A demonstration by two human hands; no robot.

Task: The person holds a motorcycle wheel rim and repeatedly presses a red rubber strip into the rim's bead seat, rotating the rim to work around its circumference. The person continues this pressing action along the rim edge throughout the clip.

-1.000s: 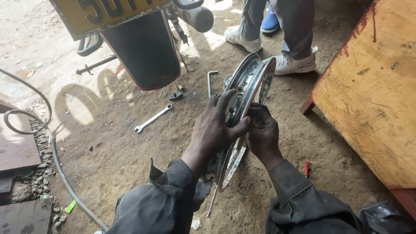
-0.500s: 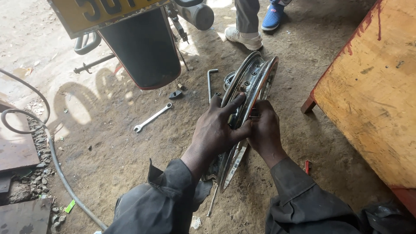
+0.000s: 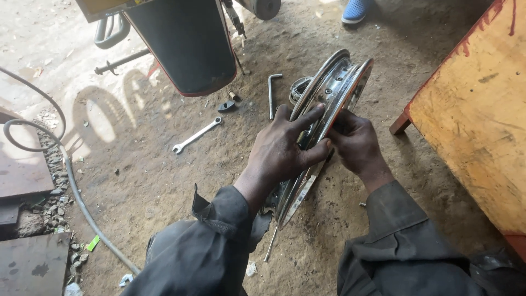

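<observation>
Gripping a chrome wheel rim (image 3: pixel 334 82) upright, left hand (image 3: pixel 282 151) and right hand (image 3: pixel 356 143) seemingly clamp it

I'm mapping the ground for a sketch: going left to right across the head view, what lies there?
Hose → spanner → left hand → wheel rim → right hand → wooden board.

Chrome wheel rim (image 3: pixel 334 82), bare, no tyre, orange-edged, scuffed. Stands on edge on dirt ground (image 3: pixel 164 175), tilted, approx mid-frame, lower end near bottom centre, top end twd upper right. Held both sides.
</observation>
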